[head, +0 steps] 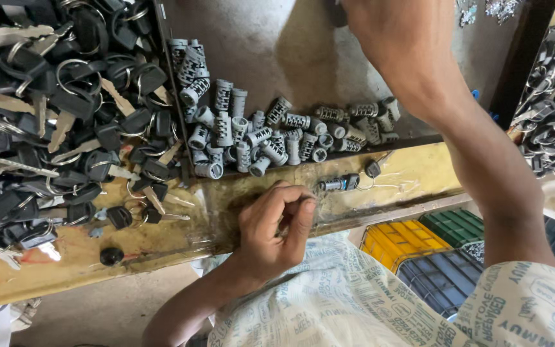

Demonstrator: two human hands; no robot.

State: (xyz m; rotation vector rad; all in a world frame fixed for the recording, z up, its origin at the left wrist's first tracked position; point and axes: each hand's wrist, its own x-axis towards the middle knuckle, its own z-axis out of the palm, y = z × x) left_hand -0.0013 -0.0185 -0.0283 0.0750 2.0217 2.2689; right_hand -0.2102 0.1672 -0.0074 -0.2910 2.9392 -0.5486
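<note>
My left hand [276, 226] rests on the worn yellow bench edge [65, 266] with its fingers curled tight against the thumb; nothing shows between them. Just right of it lies a lock cylinder with a key and ring [340, 184], and a black key head [372, 168] beyond that. A heap of grey lock cylinders [258, 138] fills the near side of a dark metal tray [303, 51]. My right hand [380, 29] reaches over the tray to the top of the view, where its fingers are cut off.
A large pile of black-headed keys on rings [52, 115] covers the left of the bench. A second pile of keys [554, 96] lies at the right. A black round cap [111, 256] sits near the bench edge. Yellow [403, 243], green [454, 226] and dark blue [441, 277] plastic crates stand below.
</note>
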